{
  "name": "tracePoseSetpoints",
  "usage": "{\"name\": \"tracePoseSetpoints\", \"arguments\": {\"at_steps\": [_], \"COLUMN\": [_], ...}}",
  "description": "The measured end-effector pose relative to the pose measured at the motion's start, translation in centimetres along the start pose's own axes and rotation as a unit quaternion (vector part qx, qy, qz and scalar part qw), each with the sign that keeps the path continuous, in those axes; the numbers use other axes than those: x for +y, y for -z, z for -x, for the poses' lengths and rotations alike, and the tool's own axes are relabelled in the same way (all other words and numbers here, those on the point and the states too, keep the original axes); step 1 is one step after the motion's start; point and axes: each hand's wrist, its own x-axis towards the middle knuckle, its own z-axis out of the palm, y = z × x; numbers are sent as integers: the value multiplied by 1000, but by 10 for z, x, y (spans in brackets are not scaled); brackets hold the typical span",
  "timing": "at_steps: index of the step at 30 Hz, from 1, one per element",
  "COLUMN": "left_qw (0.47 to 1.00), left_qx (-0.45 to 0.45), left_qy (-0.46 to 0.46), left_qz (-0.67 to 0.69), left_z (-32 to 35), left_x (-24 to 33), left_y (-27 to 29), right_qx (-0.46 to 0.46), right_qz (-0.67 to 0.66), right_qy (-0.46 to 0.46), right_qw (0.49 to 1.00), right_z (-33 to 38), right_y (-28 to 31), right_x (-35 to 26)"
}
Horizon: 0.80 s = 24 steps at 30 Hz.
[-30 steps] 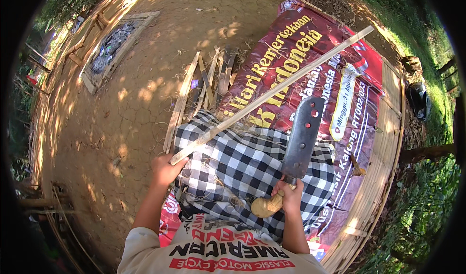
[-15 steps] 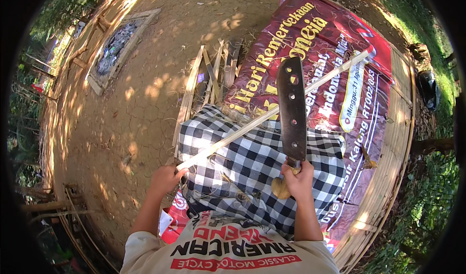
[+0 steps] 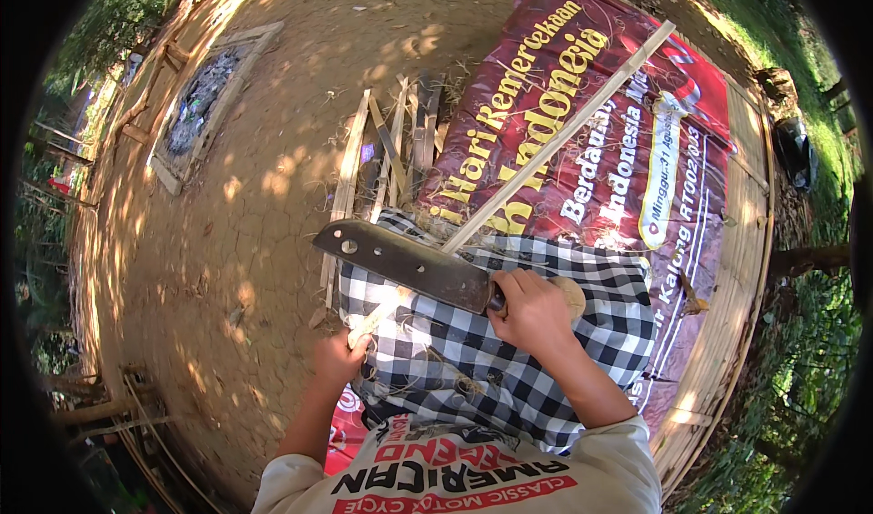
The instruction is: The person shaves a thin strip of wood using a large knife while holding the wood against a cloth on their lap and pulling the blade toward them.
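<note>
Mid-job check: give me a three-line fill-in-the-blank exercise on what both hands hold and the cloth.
1. The right hand grips the large knife by its ____.
2. The left hand holds the pale wooden strip by its near ____.
3. The checkered cloth is black and ____.

Missing words: handle; end; white.

A maroon banner (image 3: 546,186) covers the bamboo platform (image 3: 727,287)

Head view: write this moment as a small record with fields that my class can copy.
Left hand: holds the near end of a wooden stick
Right hand: grips a big knife by its handle
Knife: crosses in front of the stick, tip leftward; contact unclear
Lap: checked cloth
Beyond: dark red banner on bamboo slats; loose wood strips left
</note>
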Motion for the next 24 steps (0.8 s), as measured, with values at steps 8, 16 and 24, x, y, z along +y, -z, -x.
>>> {"name": "tracePoseSetpoints", "arguments": {"at_steps": [8,16,24], "left_qw": [999,997,997], "left_qx": [29,48,48], "left_qy": [-11,-18,-14], "left_qz": [-26,-55,-65], "left_z": [1,0,2], "left_x": [-4,2,-6], "left_y": [-8,-7,-11], "right_qx": [-98,-117,-105], "right_qz": [61,54,60], "right_qy": [-11,-33,-29], "right_qw": [993,991,992], "right_z": [-19,-33,-37], "right_y": [-50,-63,-55], "right_x": [22,36,41]}}
